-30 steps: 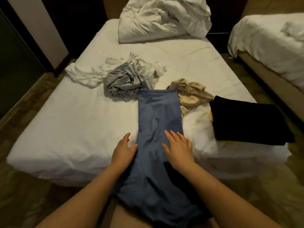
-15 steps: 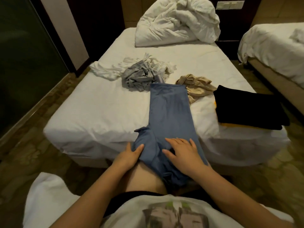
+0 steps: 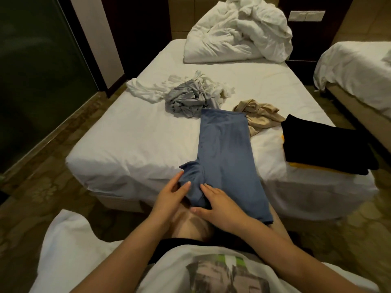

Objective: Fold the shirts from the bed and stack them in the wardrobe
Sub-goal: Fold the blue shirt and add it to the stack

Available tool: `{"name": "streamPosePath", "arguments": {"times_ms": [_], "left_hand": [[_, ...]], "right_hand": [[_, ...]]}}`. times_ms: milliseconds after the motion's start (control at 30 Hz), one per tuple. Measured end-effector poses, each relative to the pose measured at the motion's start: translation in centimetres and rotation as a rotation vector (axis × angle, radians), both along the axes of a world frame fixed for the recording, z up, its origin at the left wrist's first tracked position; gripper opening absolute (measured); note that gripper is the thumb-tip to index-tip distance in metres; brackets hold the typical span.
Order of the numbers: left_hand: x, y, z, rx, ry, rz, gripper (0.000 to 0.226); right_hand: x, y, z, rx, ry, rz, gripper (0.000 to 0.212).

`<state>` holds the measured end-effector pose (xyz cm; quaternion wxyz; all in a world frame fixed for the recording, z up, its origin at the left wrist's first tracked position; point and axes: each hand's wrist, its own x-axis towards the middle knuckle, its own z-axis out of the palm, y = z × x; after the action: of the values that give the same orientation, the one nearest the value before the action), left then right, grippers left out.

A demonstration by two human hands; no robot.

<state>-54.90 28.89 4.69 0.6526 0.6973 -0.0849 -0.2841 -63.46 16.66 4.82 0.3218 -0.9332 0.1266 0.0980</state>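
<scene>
As the left hand [image 3: 172, 193] pinched the sleeve [image 3: 190, 170] of the blue shirt [image 3: 226, 149] on the bed [image 3: 127, 144], the right hand [image 3: 220, 206] pressed flat, grip apart. The sleeve likely needed folding inward next.

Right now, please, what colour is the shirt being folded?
The shirt is blue; head view.

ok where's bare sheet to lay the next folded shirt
Widest bare sheet: left of the blue shirt, nearer you than the grey shirt. Also a strip between the duvet and the grey shirt. Crowded on the right: beige shirt, then black stack.
</scene>
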Motion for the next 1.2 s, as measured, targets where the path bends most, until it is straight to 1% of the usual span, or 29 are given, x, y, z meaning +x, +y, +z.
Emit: {"name": "streamPosePath", "arguments": {"times_ms": [67, 133, 167, 233, 300, 367, 433, 467, 500, 600, 633, 667, 700, 733, 767, 833, 900, 933, 967, 1033, 1100, 1133, 1200], "left_hand": [[-0.3, -1.1, -0.3, 0.053, -0.085, -0.027, 0.059], [-0.5, -1.7, -0.9, 0.216, -0.210, -0.002, 0.067], [-0.5, -1.7, -1.2, 0.275, -0.240, 0.034, 0.071], [-0.1, -1.6, -1.7, 0.319, -0.234, 0.101, 0.076], [0.1, -1.6, -1.9, 0.313, -0.246, 0.140, 0.080], [-0.1, -1.5, -1.7, 0.325, -0.368, 0.126, 0.087], [-0.5, -1.4, -1.4, 0.356, -0.557, -0.005, 0.090], [-0.5, -1.2, -1.6, 0.378, -0.647, -0.115, 0.091], [-0.5, -0.9, -1.6, 0.383, -0.697, -0.222, 0.093], [0.2, 0.1, -2.0, 0.358, -0.704, -0.465, 0.093], [0.5, 0.4, -2.1, 0.361, -0.700, -0.513, 0.091], [0.6, 0.6, -2.0, 0.360, -0.687, -0.541, 0.089], [0.8, 0.8, -2.2, 0.358, -0.660, -0.542, 0.089], [0.8, 0.9, -2.3, 0.350, -0.637, -0.537, 0.090], [0.9, 1.0, -2.4, 0.329, -0.600, -0.519, 0.090], [0.8, 1.2, -2.6, 0.263, -0.513, -0.481, 0.090], [0.7, 1.2, -2.4, 0.205, -0.440, -0.458, 0.090], [0.6, 1.2, -2.2, 0.193, -0.420, -0.452, 0.089], [0.5, 1.2, -2.1, 0.189, -0.405, -0.450, 0.089], [0.5, 1.2, -2.2, 0.184, -0.390, -0.444, 0.090], [0.6, 1.4, -2.4, 0.186, -0.362, -0.417, 0.093], [0.6, 1.5, -2.5, 0.188, -0.351, -0.401, 0.094], [0.7, 1.7, -2.4, 0.193, -0.328, -0.401, 0.095]], "right_hand": [[0.3, 0.0, -0.2, 0.057, -0.043, -0.031, 0.077], [0.4, 0.0, -0.3, 0.136, -0.080, -0.095, 0.072], [0.4, 0.0, -0.4, 0.181, -0.081, -0.135, 0.070], [0.3, 0.0, -0.5, 0.279, -0.090, -0.217, 0.071], [0.4, -0.3, -1.0, 0.403, -0.133, -0.322, 0.073], [0.3, -0.6, -0.9, 0.574, -0.173, -0.465, 0.062], [0.2, -1.0, -0.8, 0.666, -0.193, -0.570, 0.056], [0.1, -1.3, -0.7, 0.701, -0.201, -0.611, 0.053], [0.1, -1.5, -0.7, 0.764, -0.215, -0.655, 0.050], [0.1, -1.9, -0.1, 1.077, -0.260, -0.790, 0.048], [0.2, -2.1, 0.0, 1.139, -0.265, -0.820, 0.049], [0.3, -2.3, 0.1, 1.159, -0.263, -0.827, 0.048], [0.4, -2.3, 0.2, 1.142, -0.250, -0.816, 0.049], [0.5, -2.4, 0.2, 1.070, -0.221, -0.785, 0.050], [0.6, -2.3, 0.3, 0.940, -0.176, -0.732, 0.052], [1.2, -2.1, 0.6, 0.589, -0.083, -0.540, 0.056], [2.4, -1.8, 0.9, 0.265, -0.084, -0.329, 0.053], [3.2, -1.5, 1.0, 0.153, -0.111, -0.243, 0.048], [4.0, -1.3, 1.3, 0.078, -0.142, -0.176, 0.041], [5.7, -1.0, 1.9, 0.020, -0.179, -0.117, 0.029], [7.1, -0.9, 2.5, -0.016, -0.174, -0.072, 0.026], [7.6, -0.9, 2.7, -0.052, -0.147, -0.018, 0.026], [8.4, -0.8, 3.2, -0.125, -0.028, 0.133, 0.024]]}}
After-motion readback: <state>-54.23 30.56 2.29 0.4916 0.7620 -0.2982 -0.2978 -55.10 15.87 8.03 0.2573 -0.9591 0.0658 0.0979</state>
